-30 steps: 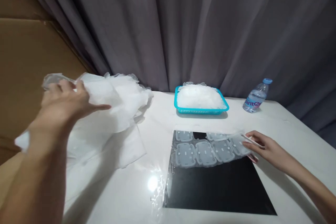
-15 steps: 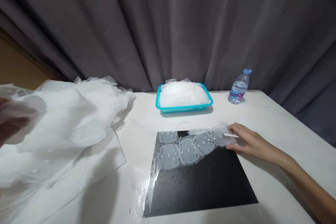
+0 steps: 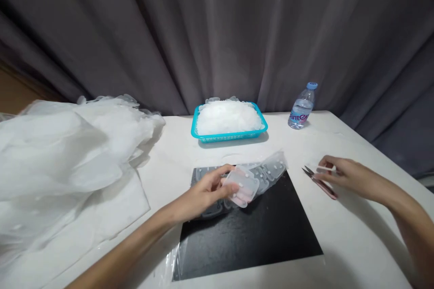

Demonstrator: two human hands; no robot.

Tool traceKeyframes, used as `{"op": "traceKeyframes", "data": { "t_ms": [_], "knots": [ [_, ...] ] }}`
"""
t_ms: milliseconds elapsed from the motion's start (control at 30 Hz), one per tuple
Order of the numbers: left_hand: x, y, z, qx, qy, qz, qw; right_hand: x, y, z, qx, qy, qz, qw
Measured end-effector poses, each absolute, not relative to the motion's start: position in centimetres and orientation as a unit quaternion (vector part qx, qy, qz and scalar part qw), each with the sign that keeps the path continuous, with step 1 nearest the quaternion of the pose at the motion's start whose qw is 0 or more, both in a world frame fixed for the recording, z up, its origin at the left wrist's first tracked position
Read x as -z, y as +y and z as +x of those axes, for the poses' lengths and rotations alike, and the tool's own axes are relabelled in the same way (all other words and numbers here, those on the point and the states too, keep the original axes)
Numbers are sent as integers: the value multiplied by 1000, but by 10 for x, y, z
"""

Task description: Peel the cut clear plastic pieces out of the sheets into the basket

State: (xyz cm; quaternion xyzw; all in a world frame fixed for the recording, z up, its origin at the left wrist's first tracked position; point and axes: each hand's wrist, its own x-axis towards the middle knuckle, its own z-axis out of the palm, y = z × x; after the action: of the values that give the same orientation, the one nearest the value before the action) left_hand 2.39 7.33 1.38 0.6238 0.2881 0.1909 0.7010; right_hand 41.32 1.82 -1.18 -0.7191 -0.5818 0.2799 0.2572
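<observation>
My left hand (image 3: 217, 189) is closed on a translucent rounded-square plastic piece (image 3: 244, 186) with small white dots. Beneath it, a clear sheet of similar rounded shapes (image 3: 271, 169) lies over the top of a black mat (image 3: 251, 239), its right end raised. To the right, my right hand (image 3: 346, 174) pinches a thin white stick (image 3: 326, 169). Just below those fingers are small scissors (image 3: 323, 186) with pinkish handles and dark pointed blades, lying on the table. Whether the fingertips touch the scissors is unclear.
A turquoise basket (image 3: 195, 130) heaped with white translucent pieces stands at the back. Right of it is a water bottle (image 3: 301, 109). A large pile of white filmy sheets (image 3: 68, 158) covers the left side of the white table (image 3: 369, 239). A grey curtain (image 3: 217, 31) hangs behind.
My left hand has come from the far left to over the mat, now with a plastic piece. My right hand has left the sheet's right end and moved right, beside the scissors.
</observation>
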Motion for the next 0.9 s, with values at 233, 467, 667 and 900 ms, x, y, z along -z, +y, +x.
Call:
{"op": "traceKeyframes", "data": {
  "t_ms": [233, 467, 667, 900],
  "knots": [
    [-6, 51, 21, -202, 293, 577, 735, 6, -3, 300, -390, -585, -570, 426],
    [-7, 38, 24, -221, 346, 731, 546, 28, -24, 255, -342, -627, -499, 492],
    [-12, 33, 18, -242, 283, 856, 358, 22, -25, 256, -252, -644, -488, 533],
    [-16, 27, 28, -275, 215, 898, 270, 16, -32, 249, -215, -673, -426, 565]
  ]
}}
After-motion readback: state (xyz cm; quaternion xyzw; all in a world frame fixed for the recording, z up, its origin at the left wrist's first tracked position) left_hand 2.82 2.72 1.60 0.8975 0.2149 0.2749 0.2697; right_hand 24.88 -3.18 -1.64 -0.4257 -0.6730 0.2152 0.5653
